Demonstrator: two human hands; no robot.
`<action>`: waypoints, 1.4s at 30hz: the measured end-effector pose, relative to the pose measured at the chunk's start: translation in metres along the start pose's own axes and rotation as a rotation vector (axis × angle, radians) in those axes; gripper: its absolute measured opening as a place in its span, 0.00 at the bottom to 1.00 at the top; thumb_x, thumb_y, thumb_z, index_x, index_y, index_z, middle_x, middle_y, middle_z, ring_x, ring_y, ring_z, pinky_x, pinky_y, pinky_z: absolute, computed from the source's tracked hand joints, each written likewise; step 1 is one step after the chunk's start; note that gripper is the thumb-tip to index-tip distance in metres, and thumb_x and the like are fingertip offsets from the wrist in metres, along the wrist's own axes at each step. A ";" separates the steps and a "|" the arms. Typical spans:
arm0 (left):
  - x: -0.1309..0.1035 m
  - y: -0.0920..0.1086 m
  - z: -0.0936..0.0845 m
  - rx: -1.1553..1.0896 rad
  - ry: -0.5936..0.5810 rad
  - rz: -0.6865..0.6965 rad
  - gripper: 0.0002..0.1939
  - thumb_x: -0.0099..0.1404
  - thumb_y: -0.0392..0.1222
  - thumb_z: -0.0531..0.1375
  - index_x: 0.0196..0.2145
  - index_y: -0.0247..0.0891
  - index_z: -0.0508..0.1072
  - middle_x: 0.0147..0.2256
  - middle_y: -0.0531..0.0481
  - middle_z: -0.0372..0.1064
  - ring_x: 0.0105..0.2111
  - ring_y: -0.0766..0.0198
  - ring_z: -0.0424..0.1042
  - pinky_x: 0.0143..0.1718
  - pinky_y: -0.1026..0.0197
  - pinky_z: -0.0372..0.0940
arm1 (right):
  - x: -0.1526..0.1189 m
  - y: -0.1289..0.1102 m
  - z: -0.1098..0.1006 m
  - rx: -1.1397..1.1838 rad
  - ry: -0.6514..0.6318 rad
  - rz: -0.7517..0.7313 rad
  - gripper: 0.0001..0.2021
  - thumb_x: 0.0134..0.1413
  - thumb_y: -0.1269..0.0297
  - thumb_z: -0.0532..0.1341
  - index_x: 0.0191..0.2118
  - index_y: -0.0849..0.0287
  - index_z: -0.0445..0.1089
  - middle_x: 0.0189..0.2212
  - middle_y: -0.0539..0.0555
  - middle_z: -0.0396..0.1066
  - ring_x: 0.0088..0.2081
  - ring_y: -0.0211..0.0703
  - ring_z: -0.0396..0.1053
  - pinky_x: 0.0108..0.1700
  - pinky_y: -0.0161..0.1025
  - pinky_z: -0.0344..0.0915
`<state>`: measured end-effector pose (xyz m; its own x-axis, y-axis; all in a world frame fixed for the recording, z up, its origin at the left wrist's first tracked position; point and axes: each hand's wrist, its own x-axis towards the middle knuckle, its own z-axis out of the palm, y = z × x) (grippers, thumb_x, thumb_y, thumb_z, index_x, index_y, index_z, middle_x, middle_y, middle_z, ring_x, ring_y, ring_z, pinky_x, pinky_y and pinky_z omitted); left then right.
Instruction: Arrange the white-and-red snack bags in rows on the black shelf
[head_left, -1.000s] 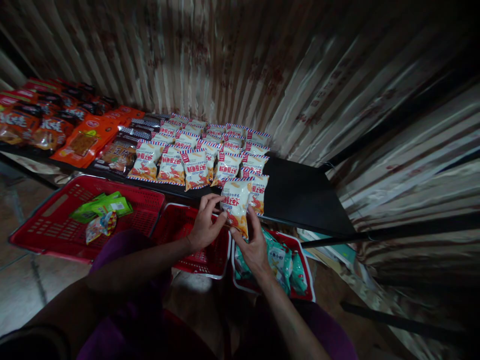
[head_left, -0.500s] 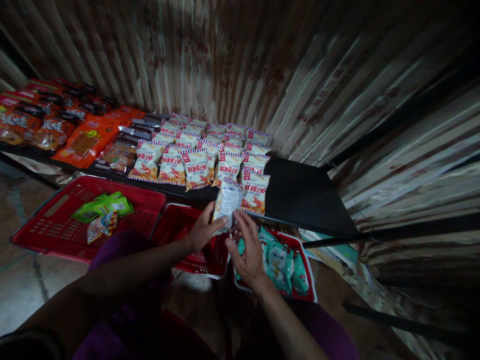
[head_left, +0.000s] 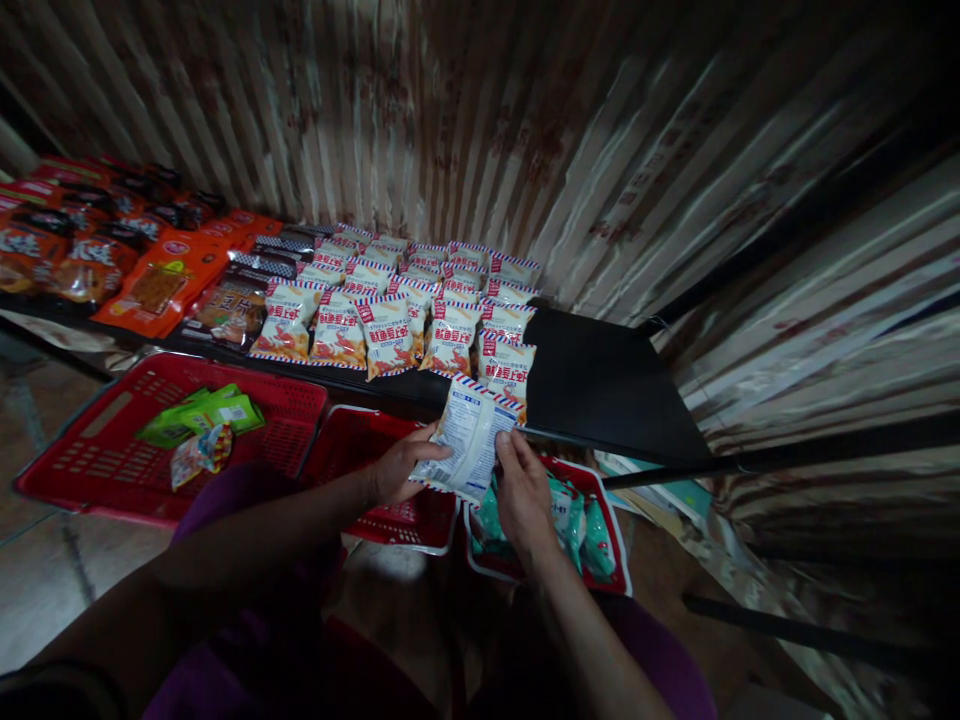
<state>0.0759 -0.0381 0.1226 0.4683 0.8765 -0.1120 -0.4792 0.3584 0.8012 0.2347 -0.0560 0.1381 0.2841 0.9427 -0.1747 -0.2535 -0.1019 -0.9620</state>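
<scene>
Between my two hands is a white snack bag (head_left: pixel 474 440) with a red-and-blue striped edge, its printed back turned up toward me. My left hand (head_left: pixel 401 465) grips its left side, thumb on top. On the right edge, my right hand (head_left: pixel 523 490) pinches the bag between thumb and fingers. Just beyond it, several matching snack bags (head_left: pixel 390 335) stand in rows on the black shelf (head_left: pixel 607 390), fronts facing me. The held bag overlaps the lower part of the nearest one at the right end of the front row.
Orange snack packs (head_left: pixel 161 285) and dark brown packs (head_left: pixel 229 305) fill the shelf's left. Below are a red basket (head_left: pixel 97 450) with green packets, a middle red basket (head_left: pixel 375 530), and a right-hand basket (head_left: pixel 624 570) with teal packets. Black metal bars (head_left: pixel 780 455) run at right.
My right hand has closed on the bag's right edge, where its fingers were loosely spread before. The bag has come slightly lower and opened out flatter, showing its whole back.
</scene>
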 end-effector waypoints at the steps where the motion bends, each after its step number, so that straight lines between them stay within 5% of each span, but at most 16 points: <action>1: 0.002 -0.002 0.003 -0.033 -0.033 -0.041 0.22 0.46 0.40 0.66 0.42 0.38 0.73 0.44 0.42 0.71 0.49 0.47 0.67 0.45 0.51 0.63 | -0.001 0.000 0.001 0.036 -0.024 0.014 0.22 0.45 0.52 0.65 0.46 0.56 0.71 0.40 0.54 0.76 0.43 0.46 0.71 0.46 0.44 0.67; 5: 0.007 -0.007 0.010 -0.070 -0.050 -0.108 0.27 0.49 0.41 0.65 0.49 0.36 0.68 0.44 0.44 0.72 0.45 0.51 0.70 0.47 0.52 0.61 | -0.003 -0.002 0.003 0.088 -0.009 -0.007 0.22 0.44 0.54 0.66 0.46 0.57 0.71 0.36 0.53 0.77 0.41 0.46 0.73 0.45 0.44 0.68; 10: 0.008 -0.002 0.008 0.047 0.038 -0.021 0.26 0.53 0.50 0.63 0.48 0.36 0.68 0.43 0.46 0.71 0.41 0.56 0.70 0.45 0.55 0.63 | -0.004 -0.005 0.004 0.070 0.002 -0.005 0.21 0.42 0.55 0.67 0.43 0.58 0.72 0.33 0.52 0.77 0.37 0.45 0.73 0.42 0.44 0.70; 17: 0.014 0.007 0.011 0.211 0.225 0.096 0.23 0.54 0.56 0.61 0.40 0.35 0.72 0.33 0.50 0.73 0.34 0.62 0.70 0.39 0.60 0.64 | -0.006 -0.007 0.007 -0.026 -0.037 0.009 0.21 0.37 0.55 0.69 0.40 0.58 0.72 0.34 0.52 0.77 0.35 0.45 0.73 0.39 0.43 0.70; 22: 0.015 0.003 0.008 0.261 0.296 0.070 0.22 0.53 0.58 0.61 0.35 0.35 0.72 0.26 0.52 0.69 0.27 0.66 0.67 0.30 0.64 0.62 | -0.004 -0.003 0.005 -0.040 -0.105 0.014 0.17 0.44 0.51 0.65 0.39 0.56 0.72 0.36 0.51 0.76 0.37 0.43 0.72 0.39 0.39 0.70; 35: 0.015 -0.002 0.005 0.357 0.262 0.065 0.20 0.56 0.57 0.59 0.29 0.35 0.70 0.22 0.55 0.62 0.23 0.70 0.59 0.24 0.67 0.55 | -0.003 -0.007 0.007 -0.001 0.014 0.034 0.15 0.41 0.52 0.66 0.33 0.57 0.73 0.26 0.49 0.75 0.29 0.41 0.72 0.31 0.36 0.68; 42: 0.016 -0.001 0.004 0.248 0.156 0.035 0.19 0.58 0.55 0.57 0.37 0.36 0.73 0.32 0.51 0.71 0.34 0.63 0.68 0.39 0.62 0.61 | 0.000 -0.005 0.005 0.053 0.103 0.034 0.15 0.40 0.52 0.67 0.32 0.57 0.73 0.24 0.48 0.75 0.27 0.41 0.72 0.30 0.37 0.68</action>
<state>0.0871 -0.0259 0.1226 0.3260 0.9326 -0.1550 -0.2884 0.2542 0.9232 0.2315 -0.0544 0.1438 0.3673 0.9012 -0.2300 -0.3120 -0.1136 -0.9433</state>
